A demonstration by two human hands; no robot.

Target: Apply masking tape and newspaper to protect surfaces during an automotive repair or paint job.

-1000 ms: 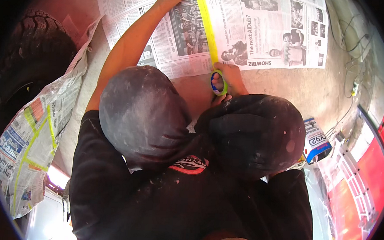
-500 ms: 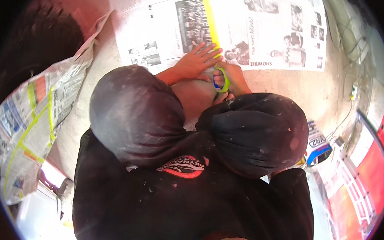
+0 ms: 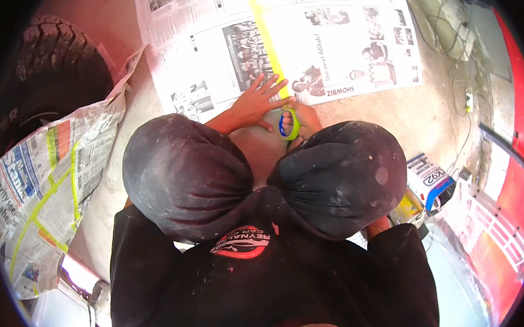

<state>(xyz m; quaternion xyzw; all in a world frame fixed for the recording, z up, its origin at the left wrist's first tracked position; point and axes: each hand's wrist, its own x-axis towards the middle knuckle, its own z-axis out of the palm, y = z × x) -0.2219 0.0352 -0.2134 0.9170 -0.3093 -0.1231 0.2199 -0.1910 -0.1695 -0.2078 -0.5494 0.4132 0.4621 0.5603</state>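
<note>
My left hand [image 3: 254, 105] lies spread, fingers apart, across the lower edge of a newspaper sheet [image 3: 368, 68] on the floor, its fingertips beside a long yellow tape strip [image 3: 262, 27] running down the paper. Just right of it, my right hand [image 3: 302, 115] grips a yellow-green tape roll [image 3: 293, 131] with a blue core, at the lower end of that strip. Both hands are between and just beyond my dark-clothed knees [image 3: 338, 173], which hide much of my forearms.
At left, a large black tyre [image 3: 60, 64] stands beside crumpled newspaper [image 3: 54, 176] crossed with yellow tape. At right are cables [image 3: 456, 79], a container [image 3: 427, 181] with a blue-and-white label, a dark bar [image 3: 500, 143] and a red panel [image 3: 515, 76].
My left hand has come down from the top of the sheet to lie flat beside my right hand at the strip's lower end. The view has shifted slightly; the right hand still grips the roll.
</note>
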